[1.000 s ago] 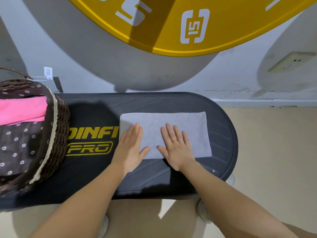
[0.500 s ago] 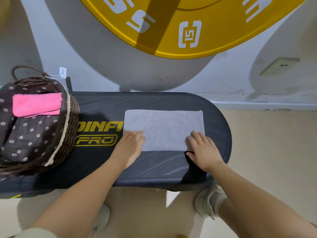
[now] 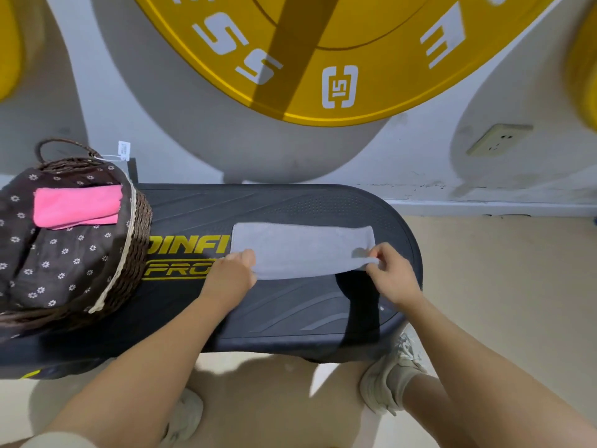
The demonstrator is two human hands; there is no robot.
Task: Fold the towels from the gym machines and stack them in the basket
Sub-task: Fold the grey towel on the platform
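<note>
A grey towel (image 3: pixel 300 250) lies folded on the black gym platform (image 3: pixel 290 312). My left hand (image 3: pixel 231 276) pinches its near left corner. My right hand (image 3: pixel 392 276) pinches its near right corner, and the near edge is lifted off the platform, casting a shadow. At the left stands a brown wicker basket (image 3: pixel 135 240) with a flowered dark liner. A folded pink towel (image 3: pixel 76 205) lies inside it, toward the back.
A large yellow weight plate (image 3: pixel 339 53) leans on the grey wall behind the platform. A wall socket (image 3: pixel 497 139) is at the right. My feet in pale shoes (image 3: pixel 387 379) stand on the beige floor below the platform's near edge.
My hands slid from the towel's middle out to its near corners, closed on them and raised the near edge. The camera view shifted right, showing more of the basket.
</note>
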